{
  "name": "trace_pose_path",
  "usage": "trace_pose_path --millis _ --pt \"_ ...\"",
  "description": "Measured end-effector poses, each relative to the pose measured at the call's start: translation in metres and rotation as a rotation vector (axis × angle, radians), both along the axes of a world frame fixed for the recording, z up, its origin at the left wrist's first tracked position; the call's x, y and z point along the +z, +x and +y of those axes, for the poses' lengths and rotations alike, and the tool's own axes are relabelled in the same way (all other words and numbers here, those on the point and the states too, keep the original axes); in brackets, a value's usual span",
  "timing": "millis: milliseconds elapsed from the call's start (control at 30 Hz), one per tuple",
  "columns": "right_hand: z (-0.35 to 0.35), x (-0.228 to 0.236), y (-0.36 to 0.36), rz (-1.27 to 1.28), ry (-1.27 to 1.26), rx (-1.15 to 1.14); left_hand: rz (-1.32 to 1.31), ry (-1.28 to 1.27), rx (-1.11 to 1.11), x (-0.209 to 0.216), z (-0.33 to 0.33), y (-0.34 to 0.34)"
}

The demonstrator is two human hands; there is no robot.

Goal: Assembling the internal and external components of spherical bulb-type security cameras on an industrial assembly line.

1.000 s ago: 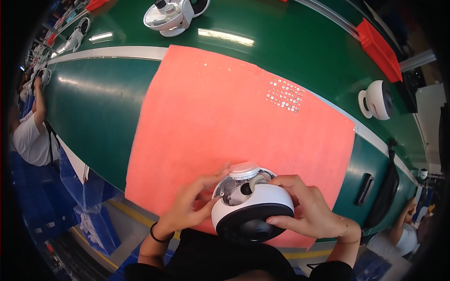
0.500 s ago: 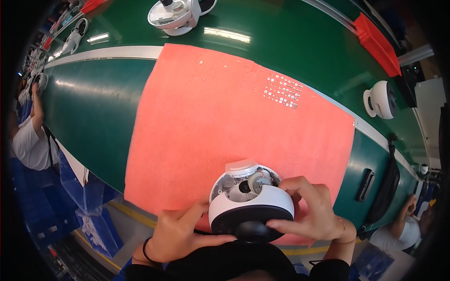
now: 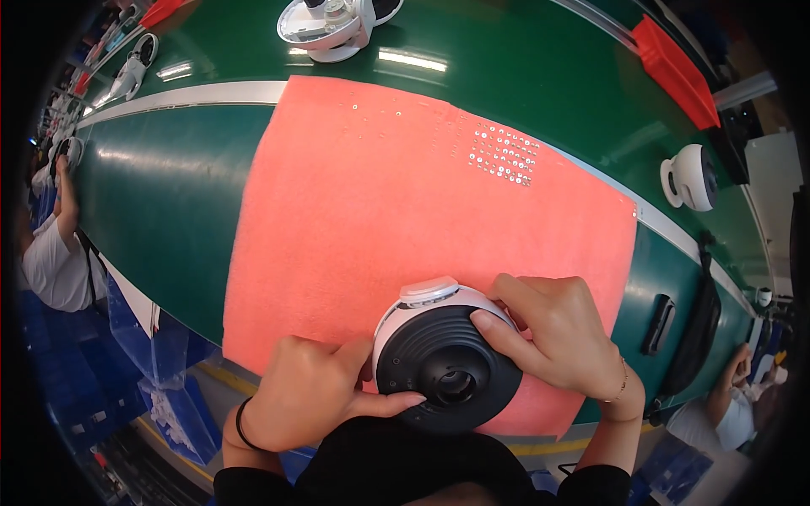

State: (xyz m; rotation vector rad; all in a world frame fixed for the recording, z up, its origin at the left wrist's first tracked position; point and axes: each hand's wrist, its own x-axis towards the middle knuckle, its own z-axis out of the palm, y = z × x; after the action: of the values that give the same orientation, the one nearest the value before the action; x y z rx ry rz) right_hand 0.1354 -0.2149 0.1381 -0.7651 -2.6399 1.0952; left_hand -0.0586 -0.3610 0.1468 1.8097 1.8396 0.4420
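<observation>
A round white-and-black device housing [image 3: 451, 363] is held between my two hands at the near edge of the pink mat [image 3: 337, 236]. Its black ringed face, with a round opening near the middle, is turned up toward me, and a white tab juts from its far rim. My left hand [image 3: 316, 392] grips the left side, thumb across the lower face. On the upper right rim, my right hand [image 3: 553, 333] has its thumb on the black face and its fingers behind the edge. The inside of the housing is hidden.
Rows of small screws [image 3: 504, 153] lie on the mat's far right part, with a few loose ones to their left. On the green conveyor beyond stand an opened white unit [image 3: 325, 29] and another white unit [image 3: 690, 177]. A red bin [image 3: 672, 72] sits far right; co-workers are at both sides.
My hands have tipped the housing so its black face points up toward me; the open inside seen before is out of sight. The units on the conveyor have shifted slightly right.
</observation>
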Motion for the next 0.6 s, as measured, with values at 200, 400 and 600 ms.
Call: trace_pose_path --millis 200,400,600 --pt "-0.004 -0.003 0.003 -0.079 0.049 -0.018 0.020 -0.023 0.002 0.005 0.005 -0.001" --pt "-0.007 0.001 0.004 -0.045 0.259 0.020 0.058 -0.147 0.014 0.009 0.003 -0.001" --pt "-0.023 0.018 0.000 0.217 0.396 0.018 0.073 -0.132 -0.023 0.010 0.007 -0.003"
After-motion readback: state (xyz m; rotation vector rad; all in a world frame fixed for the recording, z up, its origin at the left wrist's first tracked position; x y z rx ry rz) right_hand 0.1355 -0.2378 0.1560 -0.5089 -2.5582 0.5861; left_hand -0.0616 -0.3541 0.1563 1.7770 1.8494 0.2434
